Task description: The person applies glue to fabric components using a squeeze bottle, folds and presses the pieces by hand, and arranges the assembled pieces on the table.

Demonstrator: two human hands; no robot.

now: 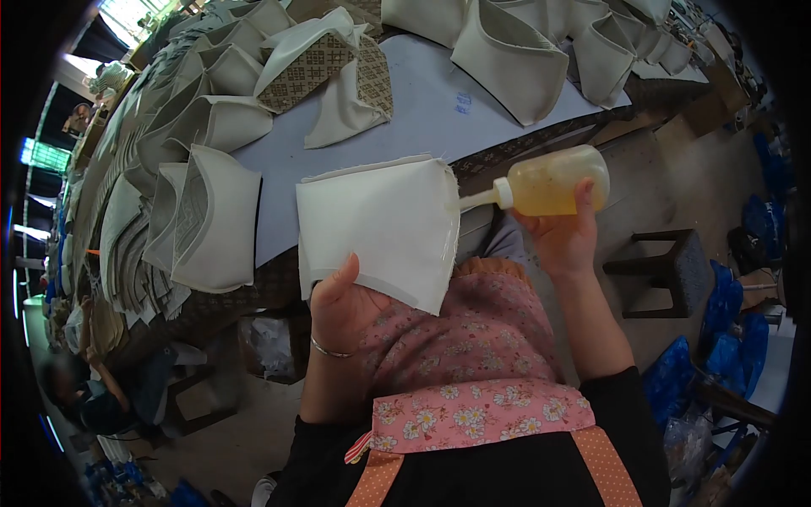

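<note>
A folded white fabric piece (376, 228) is held up by my left hand (348, 300), with the thumb on its face near the lower edge and the fingers behind it. My right hand (562, 232) is wrapped round a clear squeeze bottle (553, 182) of yellow liquid, lying nearly level. The bottle's nozzle points left and its tip is at the right edge of the white piece. A shiny wet-looking line runs along that edge. Most of my right fingers are hidden behind the bottle.
A table (422, 97) with a pale top bears stacked white pieces (215, 220) at left and more along its far side. A patterned cloth piece (325, 72) lies on it. A dark stool (667, 270) stands right, near blue bags (726, 338). Another person (106, 393) sits lower left.
</note>
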